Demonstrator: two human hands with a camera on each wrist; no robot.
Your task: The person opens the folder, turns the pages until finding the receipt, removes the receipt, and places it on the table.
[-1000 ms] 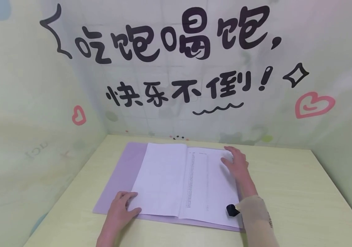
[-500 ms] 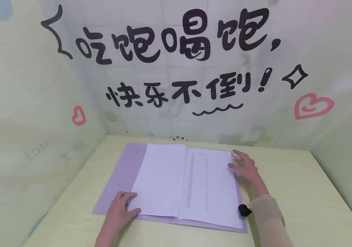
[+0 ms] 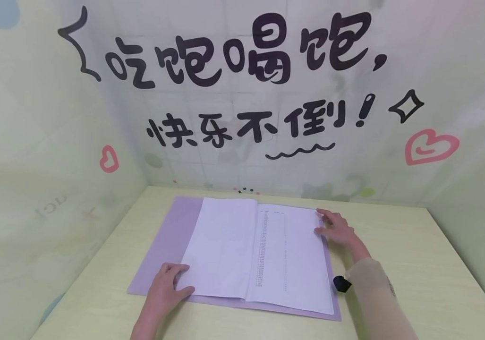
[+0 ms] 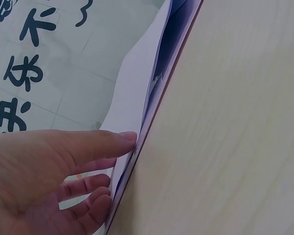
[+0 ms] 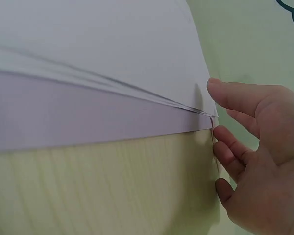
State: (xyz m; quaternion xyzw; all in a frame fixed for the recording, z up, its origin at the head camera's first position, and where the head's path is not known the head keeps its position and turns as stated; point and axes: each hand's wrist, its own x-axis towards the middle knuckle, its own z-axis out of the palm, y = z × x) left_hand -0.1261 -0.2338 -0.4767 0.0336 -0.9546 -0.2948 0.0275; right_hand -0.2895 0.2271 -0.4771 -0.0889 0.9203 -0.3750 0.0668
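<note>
A lilac-covered booklet [image 3: 180, 226] lies spread on the table with white pages inside. Its left page [image 3: 225, 241] looks blank, while the right page [image 3: 295, 255] carries a narrow printed list. My left hand [image 3: 165, 288] rests at the lower left corner of the pages, thumb [image 4: 122, 142] on the paper near the front edge and fingers loosely bent. At the upper right corner is my right hand [image 3: 337, 229], its thumb [image 5: 230, 93] over the page edge. The other fingers lie loosely bent beside the cover's corner; whether they touch the paper is unclear.
The pale wooden table [image 3: 395, 264] extends around the booklet. Behind it and at both sides stands a printed cloth wall [image 3: 225, 170] with large black lettering. A small black object [image 3: 342, 284] sits at the right sleeve's cuff [image 3: 365, 271].
My right hand has moved right, from over the right page to its outer edge, uncovering the lilac cover border there. The left hand and the booklet have stayed in place.
</note>
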